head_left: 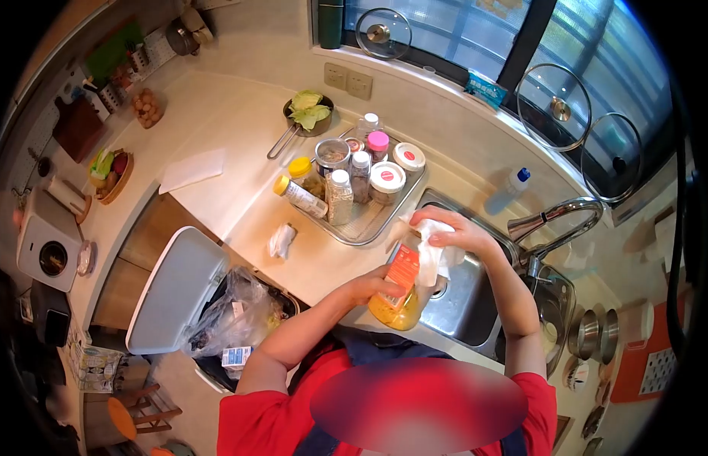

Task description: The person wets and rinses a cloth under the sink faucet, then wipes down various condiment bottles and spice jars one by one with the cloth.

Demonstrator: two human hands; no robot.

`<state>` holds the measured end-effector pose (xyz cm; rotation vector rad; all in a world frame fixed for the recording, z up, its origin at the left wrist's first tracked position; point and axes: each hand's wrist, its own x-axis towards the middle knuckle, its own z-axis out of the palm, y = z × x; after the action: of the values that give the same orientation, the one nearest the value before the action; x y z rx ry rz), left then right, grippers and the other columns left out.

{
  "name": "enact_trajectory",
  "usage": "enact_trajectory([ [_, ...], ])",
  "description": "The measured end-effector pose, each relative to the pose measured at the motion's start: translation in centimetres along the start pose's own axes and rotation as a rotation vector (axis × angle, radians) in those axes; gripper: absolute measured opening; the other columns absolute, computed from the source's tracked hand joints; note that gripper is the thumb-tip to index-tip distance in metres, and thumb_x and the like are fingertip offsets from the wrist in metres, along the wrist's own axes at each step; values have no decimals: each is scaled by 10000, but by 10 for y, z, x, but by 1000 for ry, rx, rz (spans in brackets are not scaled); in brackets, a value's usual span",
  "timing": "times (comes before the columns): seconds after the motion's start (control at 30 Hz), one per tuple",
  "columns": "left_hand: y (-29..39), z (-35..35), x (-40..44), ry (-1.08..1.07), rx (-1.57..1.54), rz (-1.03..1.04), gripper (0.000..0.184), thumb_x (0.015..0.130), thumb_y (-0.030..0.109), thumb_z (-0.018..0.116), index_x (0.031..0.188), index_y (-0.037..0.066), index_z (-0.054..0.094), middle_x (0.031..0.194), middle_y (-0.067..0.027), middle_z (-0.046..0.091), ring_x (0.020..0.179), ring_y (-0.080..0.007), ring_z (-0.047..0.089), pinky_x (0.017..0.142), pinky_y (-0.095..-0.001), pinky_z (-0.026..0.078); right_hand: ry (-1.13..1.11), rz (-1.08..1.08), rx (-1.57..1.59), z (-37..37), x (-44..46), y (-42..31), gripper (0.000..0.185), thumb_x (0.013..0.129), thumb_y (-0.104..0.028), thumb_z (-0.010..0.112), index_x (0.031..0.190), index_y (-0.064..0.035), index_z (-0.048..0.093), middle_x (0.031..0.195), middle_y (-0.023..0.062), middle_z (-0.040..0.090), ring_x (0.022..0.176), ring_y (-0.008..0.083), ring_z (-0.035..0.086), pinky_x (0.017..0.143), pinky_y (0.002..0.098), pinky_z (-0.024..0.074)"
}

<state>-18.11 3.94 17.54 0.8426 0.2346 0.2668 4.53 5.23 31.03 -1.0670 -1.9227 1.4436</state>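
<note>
My left hand is wrapped round a clear container with an orange label and yellow contents. It is tilted over the counter's front edge, beside the sink. In my right hand is a white paper towel, which touches the container's upper part. The top of the container is partly hidden by the towel and fingers. Just beyond my hands is a metal tray crowded with jars and bottles, among them a jar with a pink lid. A crumpled white towel lies on the counter to the left.
The steel sink and chrome faucet are at right, near a blue-capped bottle. An open bin with a plastic bag stands lower left. A pot with leafy greens sits behind the tray. Glass lids lean by the window.
</note>
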Motion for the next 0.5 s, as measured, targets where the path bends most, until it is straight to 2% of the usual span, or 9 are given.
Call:
enact_trajectory([
  [0.03,9,7,2,-5,2,-7,682,686,172,714,1275,0,416,1157,-107,564,1011,-217,582,865,-327,462,14,-9,-77,-2,2,-1,469,772,-311,627,1162,-62,552,1235,104,506,1165,215,454,994,325,325],
  [0.1,22,21,9,122,220,138,770,671,220,735,1315,17,365,1136,-82,558,1021,-182,557,890,-325,441,76,4,-152,-5,5,-1,437,788,-315,604,1151,-76,559,1209,116,528,1139,220,476,984,326,339],
  [0.13,23,19,14,115,217,128,770,671,220,735,1315,17,365,1136,-82,558,1021,-182,557,890,-325,441,120,123,-77,-5,6,-3,450,791,-334,594,1152,-67,569,1183,132,552,1125,239,496,977,337,351],
  [0.2,16,10,25,280,483,213,763,662,238,747,1295,20,381,1104,-76,572,990,-165,567,879,-309,438,246,248,-213,-1,13,-3,479,778,-362,598,1152,-64,581,1138,139,585,1094,249,527,957,343,374],
  [0.27,6,-4,34,490,897,151,959,566,427,791,1269,-56,352,1127,-221,567,1056,-304,571,884,-377,454,288,353,-328,2,23,4,475,782,-372,599,1147,-69,579,1130,112,586,1084,222,526,947,334,379],
  [0.33,29,25,30,764,1243,71,1012,532,442,791,1273,-67,325,1102,-255,563,1043,-359,563,878,-406,454,334,458,-444,1,29,21,471,787,-382,600,1142,-74,577,1122,85,587,1073,195,524,936,326,384],
  [0.4,21,20,34,794,1244,94,1030,526,450,790,1280,-62,310,1057,-246,576,1016,-378,562,865,-428,452,411,397,-459,-4,34,36,512,744,-377,613,1137,-48,593,1063,150,623,1017,255,575,909,339,419],
  [0.47,17,10,33,657,1370,234,904,628,428,739,1282,-45,332,1111,-213,568,1024,-352,567,876,-424,447,405,312,-372,-11,22,33,497,737,-365,620,1120,-48,604,1062,148,621,1013,237,575,902,332,423],
  [0.5,24,0,29,660,1369,239,904,628,428,739,1282,-45,332,1111,-213,568,1024,-352,567,876,-424,447,388,234,-284,-15,16,27,482,730,-353,628,1103,-49,616,1060,146,620,1009,219,575,895,325,428],
])
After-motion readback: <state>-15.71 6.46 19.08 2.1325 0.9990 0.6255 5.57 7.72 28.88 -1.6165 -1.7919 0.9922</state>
